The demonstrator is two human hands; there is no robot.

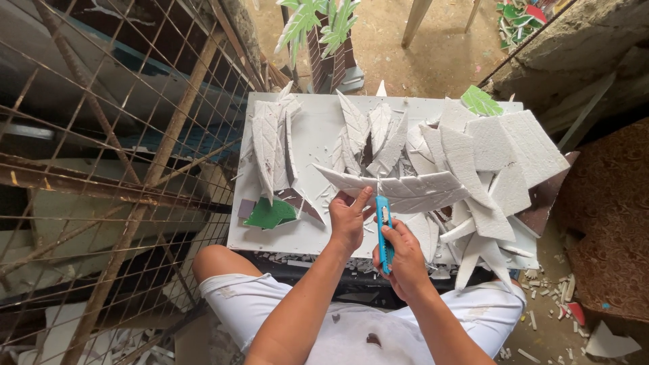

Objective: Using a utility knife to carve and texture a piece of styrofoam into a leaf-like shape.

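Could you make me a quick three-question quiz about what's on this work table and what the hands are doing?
1. True or false: the right hand holds a blue utility knife.
2. What does the left hand grip? A) green leaf cutout B) long white foam leaf C) metal bar
3. What colour is the cutout at the white board's left edge?

Key: 1 true. 2 B, the white foam leaf. 3 green.
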